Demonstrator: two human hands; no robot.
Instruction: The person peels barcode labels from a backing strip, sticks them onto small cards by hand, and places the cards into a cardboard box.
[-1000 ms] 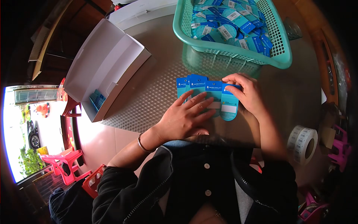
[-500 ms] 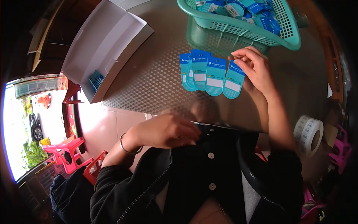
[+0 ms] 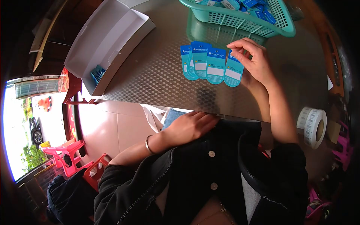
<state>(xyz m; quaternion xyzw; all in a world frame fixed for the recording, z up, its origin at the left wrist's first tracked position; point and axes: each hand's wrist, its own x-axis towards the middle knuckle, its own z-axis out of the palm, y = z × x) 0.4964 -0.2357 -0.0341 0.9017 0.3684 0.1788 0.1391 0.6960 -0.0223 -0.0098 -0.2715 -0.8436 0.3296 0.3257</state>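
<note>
Several blue and teal cards [image 3: 216,71] lie overlapping in a row on the metal table [image 3: 150,71], each with a blank white box. My right hand [image 3: 251,56] is at the top of the rightmost card [image 3: 233,73], thumb and fingertips close together over its upper edge; whether they grip it is not clear. My left hand [image 3: 193,126] rests at the table's front edge against the dark clothing, away from the cards. Its fingertips are partly hidden, and nothing shows in it.
A green basket [image 3: 232,18] full of cards stands at the back. An open white box [image 3: 129,48] at the left holds some cards [image 3: 98,74]. A roll of labels [image 3: 318,128] is at the right, and a pink stool [image 3: 67,150] at the lower left.
My left hand has left the cards and drawn back to the table's front edge. My right hand stays by the rightmost card. The view has shifted, so the table things sit higher.
</note>
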